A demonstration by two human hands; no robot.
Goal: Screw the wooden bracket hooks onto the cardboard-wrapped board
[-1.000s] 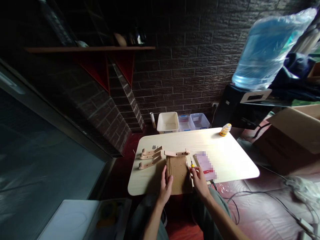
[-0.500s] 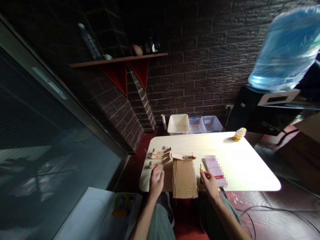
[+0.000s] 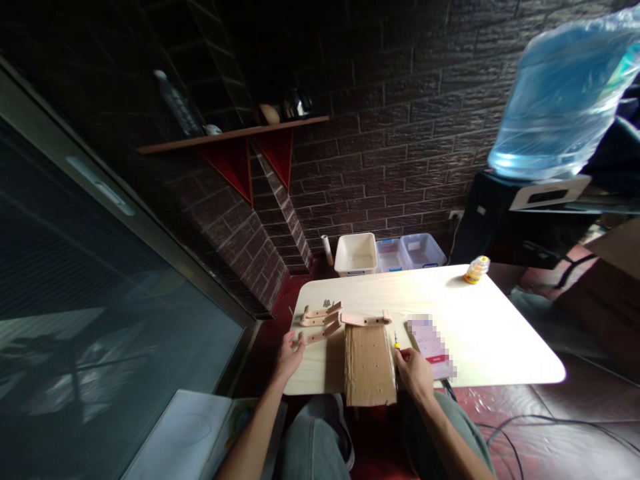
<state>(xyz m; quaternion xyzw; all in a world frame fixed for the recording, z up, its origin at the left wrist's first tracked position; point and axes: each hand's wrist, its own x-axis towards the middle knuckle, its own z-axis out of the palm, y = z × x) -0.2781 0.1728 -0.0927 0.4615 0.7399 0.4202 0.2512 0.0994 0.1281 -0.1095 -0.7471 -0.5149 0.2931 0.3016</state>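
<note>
My left hand [image 3: 290, 357] is over the table's left edge, fingers apart, at the curled end of the nearest wooden hook piece [image 3: 320, 333]. Whether the fingertips touch it I cannot tell. My right hand [image 3: 415, 373] is closed around a small screwdriver [image 3: 397, 345] with a yellow-and-black handle, its tip pointing away from me. Between my hands lies a brown cardboard block [image 3: 370, 367] with small holes in its top, reaching over the front edge. Another wooden hook piece [image 3: 367, 321] lies across its far end. More hook pieces [image 3: 320, 316] lie at the left.
Several screws [image 3: 327, 303] lie behind the hook pieces on the table [image 3: 500, 333]. A phone [image 3: 430, 347] lies right of the screwdriver. A clear container with a yellow base [image 3: 477, 270] stands at the back right. Plastic bins [image 3: 356, 255] stand beyond the table.
My left hand has moved left and forward, from beside the cardboard to the hook piece's curled end. My right hand still holds the screwdriver. The view has shifted slightly.
</note>
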